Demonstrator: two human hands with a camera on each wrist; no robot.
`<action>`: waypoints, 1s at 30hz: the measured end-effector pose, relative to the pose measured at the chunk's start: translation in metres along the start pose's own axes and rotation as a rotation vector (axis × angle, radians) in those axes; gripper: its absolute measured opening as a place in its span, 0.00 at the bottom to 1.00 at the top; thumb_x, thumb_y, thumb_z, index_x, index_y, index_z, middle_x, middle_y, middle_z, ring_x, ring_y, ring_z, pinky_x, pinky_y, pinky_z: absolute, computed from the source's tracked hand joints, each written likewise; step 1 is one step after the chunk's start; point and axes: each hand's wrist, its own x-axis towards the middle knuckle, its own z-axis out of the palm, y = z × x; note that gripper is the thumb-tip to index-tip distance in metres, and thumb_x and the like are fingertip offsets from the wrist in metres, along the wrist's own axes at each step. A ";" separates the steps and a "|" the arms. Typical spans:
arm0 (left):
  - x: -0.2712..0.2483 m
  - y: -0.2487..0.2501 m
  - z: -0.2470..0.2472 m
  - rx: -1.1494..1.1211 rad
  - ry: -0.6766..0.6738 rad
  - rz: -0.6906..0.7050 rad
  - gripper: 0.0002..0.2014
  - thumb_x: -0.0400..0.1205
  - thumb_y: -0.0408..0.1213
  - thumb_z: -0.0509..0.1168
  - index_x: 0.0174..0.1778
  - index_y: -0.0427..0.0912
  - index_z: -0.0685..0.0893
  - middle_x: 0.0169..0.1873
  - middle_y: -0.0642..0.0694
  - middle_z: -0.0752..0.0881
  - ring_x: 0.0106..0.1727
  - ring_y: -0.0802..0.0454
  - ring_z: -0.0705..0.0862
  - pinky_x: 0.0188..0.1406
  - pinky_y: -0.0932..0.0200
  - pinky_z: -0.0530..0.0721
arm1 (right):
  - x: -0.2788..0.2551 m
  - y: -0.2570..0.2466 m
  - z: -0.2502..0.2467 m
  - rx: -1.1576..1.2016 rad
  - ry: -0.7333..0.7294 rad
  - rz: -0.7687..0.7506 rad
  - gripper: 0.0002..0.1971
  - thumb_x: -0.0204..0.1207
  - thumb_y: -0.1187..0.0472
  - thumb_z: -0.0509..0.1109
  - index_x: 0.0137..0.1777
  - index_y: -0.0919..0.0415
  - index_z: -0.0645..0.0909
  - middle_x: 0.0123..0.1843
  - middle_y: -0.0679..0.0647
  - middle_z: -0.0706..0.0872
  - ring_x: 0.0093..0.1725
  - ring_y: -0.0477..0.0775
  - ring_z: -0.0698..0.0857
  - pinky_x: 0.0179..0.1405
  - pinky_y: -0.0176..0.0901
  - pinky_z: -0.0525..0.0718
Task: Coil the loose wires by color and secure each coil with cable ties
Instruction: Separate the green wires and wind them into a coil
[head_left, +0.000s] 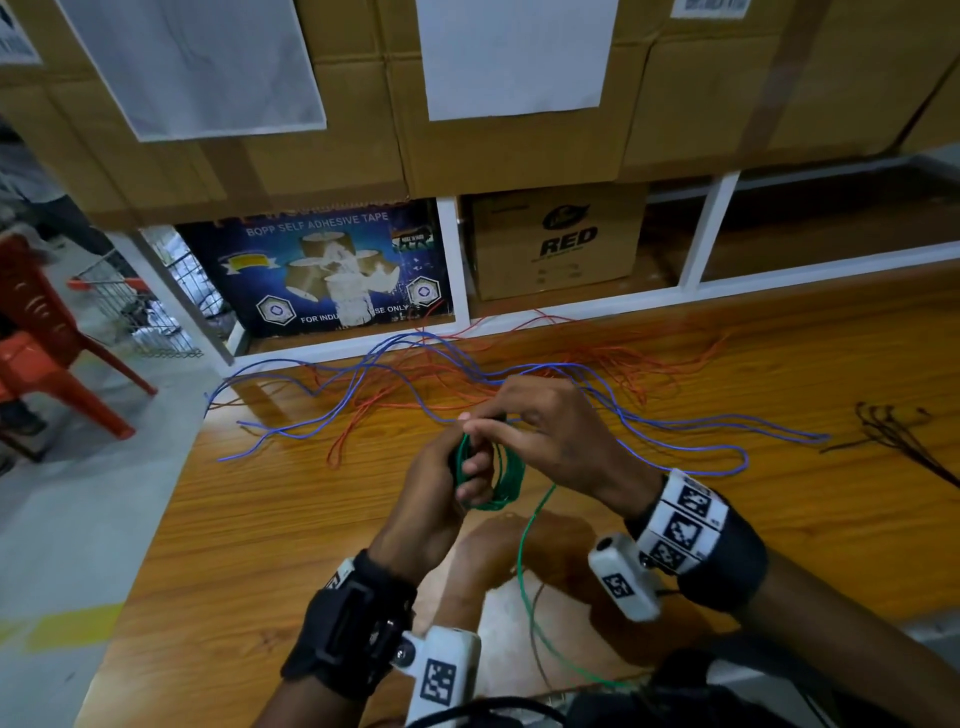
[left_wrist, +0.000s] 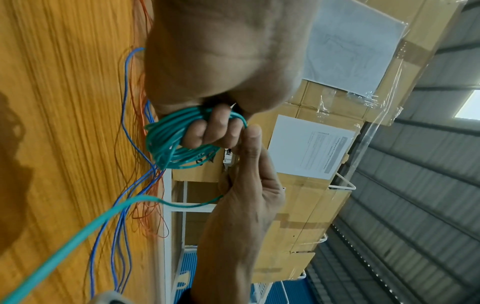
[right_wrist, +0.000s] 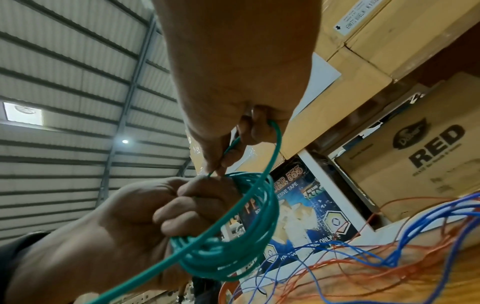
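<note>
A green wire coil hangs over the wooden table. My left hand grips it, with fingers curled through the loops. Just above it, my right hand pinches the green wire between thumb and fingertips. In the right wrist view the coil sits in the left hand. A loose green tail runs down toward me. Blue wires and orange-red wires lie tangled behind the hands. Black cable ties lie at the right.
A white shelf frame with cardboard boxes closes off the table's far edge. The table's left edge drops to a grey floor, where a red plastic chair stands. The wood near the hands is bare apart from the green tail.
</note>
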 end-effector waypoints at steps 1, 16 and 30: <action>0.000 -0.001 -0.001 0.013 -0.007 -0.023 0.18 0.90 0.45 0.54 0.34 0.47 0.75 0.23 0.52 0.63 0.17 0.60 0.57 0.25 0.60 0.48 | 0.001 0.003 -0.003 -0.008 0.009 0.006 0.08 0.74 0.52 0.83 0.45 0.55 0.93 0.39 0.43 0.88 0.38 0.33 0.82 0.41 0.26 0.72; -0.007 0.016 -0.024 -0.130 -0.185 -0.070 0.15 0.89 0.47 0.55 0.39 0.44 0.73 0.22 0.54 0.61 0.18 0.61 0.55 0.17 0.65 0.54 | -0.007 0.071 -0.042 0.337 -0.094 0.486 0.29 0.79 0.49 0.78 0.24 0.60 0.69 0.24 0.51 0.63 0.25 0.47 0.62 0.28 0.35 0.64; 0.010 0.039 -0.057 -0.386 -0.085 0.168 0.17 0.91 0.47 0.51 0.38 0.47 0.72 0.21 0.54 0.65 0.19 0.58 0.53 0.17 0.67 0.64 | -0.033 0.076 -0.049 0.348 -0.165 0.483 0.10 0.84 0.67 0.73 0.62 0.66 0.90 0.36 0.51 0.89 0.26 0.36 0.79 0.27 0.27 0.73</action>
